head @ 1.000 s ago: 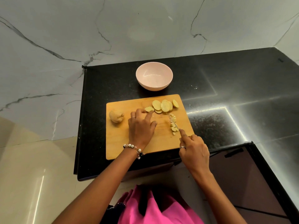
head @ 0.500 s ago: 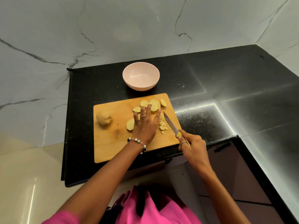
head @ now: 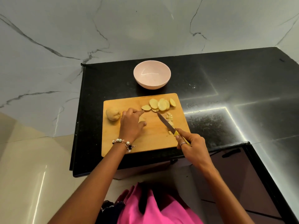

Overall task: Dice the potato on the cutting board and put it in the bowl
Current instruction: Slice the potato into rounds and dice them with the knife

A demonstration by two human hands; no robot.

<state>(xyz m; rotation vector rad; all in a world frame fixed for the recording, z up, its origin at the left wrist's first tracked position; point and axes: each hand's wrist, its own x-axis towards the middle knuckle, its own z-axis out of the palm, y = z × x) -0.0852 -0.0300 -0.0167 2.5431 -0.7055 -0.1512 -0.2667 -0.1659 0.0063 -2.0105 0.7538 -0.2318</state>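
Note:
A wooden cutting board (head: 145, 143) lies on the black counter. Several potato slices (head: 159, 104) overlap at its far edge, small diced pieces (head: 169, 118) lie to their right, and a potato end piece (head: 113, 114) sits at the left. My left hand (head: 131, 125) curls over one slice (head: 142, 122) lying flat on the board, thumb and fingers around it. In my right hand (head: 192, 146) is a yellow-handled knife (head: 165, 122); its blade slants over the board beside the diced pieces, tip near the slices. The pink bowl (head: 152, 74) behind the board holds nothing.
The black counter (head: 226, 102) extends to the right and ends at a marble wall behind the bowl. Its left edge drops to a pale floor (head: 32, 159). A dark cabinet front (head: 234, 175) is below the right hand.
My left hand has drawn one slice away from the pile to the board's middle and curled over it. The knife has come back over the board, between the slice and the diced pieces.

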